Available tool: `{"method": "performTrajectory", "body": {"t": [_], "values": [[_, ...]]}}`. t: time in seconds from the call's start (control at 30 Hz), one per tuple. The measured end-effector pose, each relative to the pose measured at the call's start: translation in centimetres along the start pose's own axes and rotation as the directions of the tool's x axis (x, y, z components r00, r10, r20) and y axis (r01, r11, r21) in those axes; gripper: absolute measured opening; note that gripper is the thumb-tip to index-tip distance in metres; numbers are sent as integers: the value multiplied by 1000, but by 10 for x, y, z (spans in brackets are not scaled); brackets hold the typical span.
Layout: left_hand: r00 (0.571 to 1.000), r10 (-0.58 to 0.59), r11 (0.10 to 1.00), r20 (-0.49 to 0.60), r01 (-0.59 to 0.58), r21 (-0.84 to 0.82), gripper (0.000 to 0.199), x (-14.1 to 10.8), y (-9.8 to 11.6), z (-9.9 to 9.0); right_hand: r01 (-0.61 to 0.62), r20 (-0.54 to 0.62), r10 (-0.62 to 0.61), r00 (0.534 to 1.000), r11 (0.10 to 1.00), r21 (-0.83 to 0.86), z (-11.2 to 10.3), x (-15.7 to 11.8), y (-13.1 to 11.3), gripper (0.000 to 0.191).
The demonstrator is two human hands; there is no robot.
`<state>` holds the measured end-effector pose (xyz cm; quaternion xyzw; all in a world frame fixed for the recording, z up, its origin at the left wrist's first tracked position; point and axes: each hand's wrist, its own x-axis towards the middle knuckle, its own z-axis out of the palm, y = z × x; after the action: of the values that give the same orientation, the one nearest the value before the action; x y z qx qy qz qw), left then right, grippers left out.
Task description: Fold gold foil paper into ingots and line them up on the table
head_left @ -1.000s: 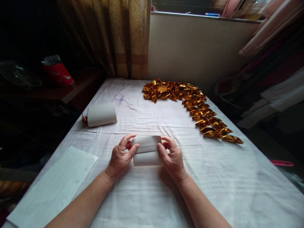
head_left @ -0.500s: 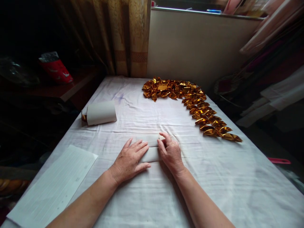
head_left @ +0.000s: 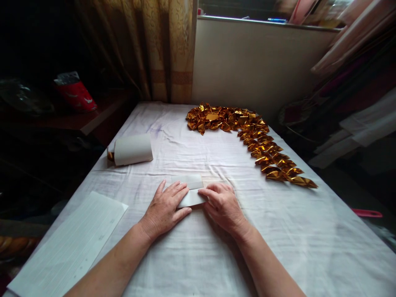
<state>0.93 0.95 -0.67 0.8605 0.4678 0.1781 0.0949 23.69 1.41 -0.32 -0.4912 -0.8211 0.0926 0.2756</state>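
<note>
Both hands lie flat on a small folded sheet of pale paper (head_left: 191,190), which sits on the white cloth of the table (head_left: 278,231), near the person's edge and about in the middle of its width. The left hand (head_left: 167,206) is spread, fingers apart and palm down, and covers the left part of the sheet. The right hand (head_left: 223,203) is also palm down, its fingers close together and pointing left, with the fingertips on the lower right edge of the paper. Neither hand grips anything; they only press.

I judge the step in hand to be the flattening of a fold: the sheet looks doubled, with an upper layer showing above the left fingers, and the right fingers seem to be on the crease. The next move probably asks for a firm slide along that fold while the left hand keeps the paper from shifting on the soft cloth, which wrinkles easily.

Further away, along the right side and far end, a long curved row of folded gold foil pieces (head_left: 247,132) lies on the cloth. At the left there is a roll of pale paper with a gold inside (head_left: 132,149), and near the left corner a large white lined sheet (head_left: 71,243).
</note>
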Motion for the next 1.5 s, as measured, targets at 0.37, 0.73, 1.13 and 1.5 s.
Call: {"method": "performTrajectory", "body": {"t": [0.37, 0.73, 1.13, 1.5], "values": [[997, 64, 997, 51, -61, -54, 38, 0, -4, -7, 162, 135, -157, 978, 986, -26, -9, 1, -3, 17], [991, -43, 978, -123, 16, -207, 25, 4, -11, -4, -68, -13, 71, 997, 985, 161, 11, 10, 5, 20], [985, 2, 991, -171, -25, -135, 30, 6, -7, -5, -175, -115, 181, 977, 983, 60, 22, 13, -2, 14], [991, 57, 998, -119, -59, -16, 34, 1, -5, -1, -224, -67, 222, 973, 975, -16, 21, 17, -4, 17]]}}
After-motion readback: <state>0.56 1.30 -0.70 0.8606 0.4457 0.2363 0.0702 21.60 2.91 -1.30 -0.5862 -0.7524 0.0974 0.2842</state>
